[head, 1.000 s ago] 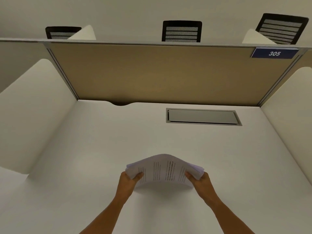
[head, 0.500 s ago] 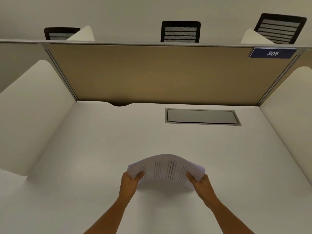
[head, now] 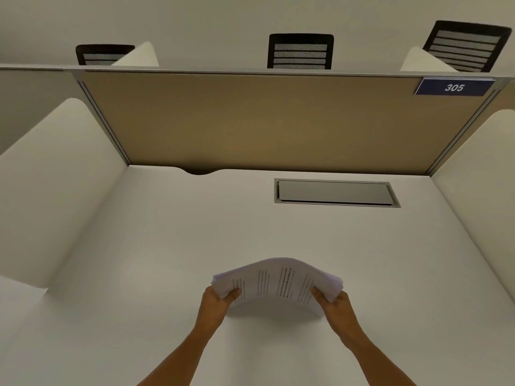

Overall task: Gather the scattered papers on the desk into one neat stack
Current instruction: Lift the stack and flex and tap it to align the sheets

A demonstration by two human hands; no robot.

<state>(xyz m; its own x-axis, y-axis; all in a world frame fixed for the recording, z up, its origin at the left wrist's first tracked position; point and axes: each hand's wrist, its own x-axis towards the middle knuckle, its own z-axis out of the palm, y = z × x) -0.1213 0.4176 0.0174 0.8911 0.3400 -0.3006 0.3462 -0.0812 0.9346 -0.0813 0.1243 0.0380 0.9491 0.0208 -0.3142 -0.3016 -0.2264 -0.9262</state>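
Note:
A stack of printed white papers (head: 276, 282) is held over the white desk (head: 167, 246), bowed upward in the middle like an arch. My left hand (head: 216, 300) grips the stack's left edge, thumb on top. My right hand (head: 334, 302) grips the right edge the same way. The sheets' side edges look slightly fanned. The stack's near edge sits close to the desk surface, casting a shadow beneath.
A grey cable hatch (head: 335, 193) is set in the desk at the back right. A tan partition (head: 264, 121) with a blue "305" sign (head: 454, 87) closes the back; white side dividers (head: 55, 176) flank the desk. Black chair backs (head: 300, 51) show beyond.
Almost nothing differs; the papers and both hands stay in the same spot, with only a slight shift of the view.

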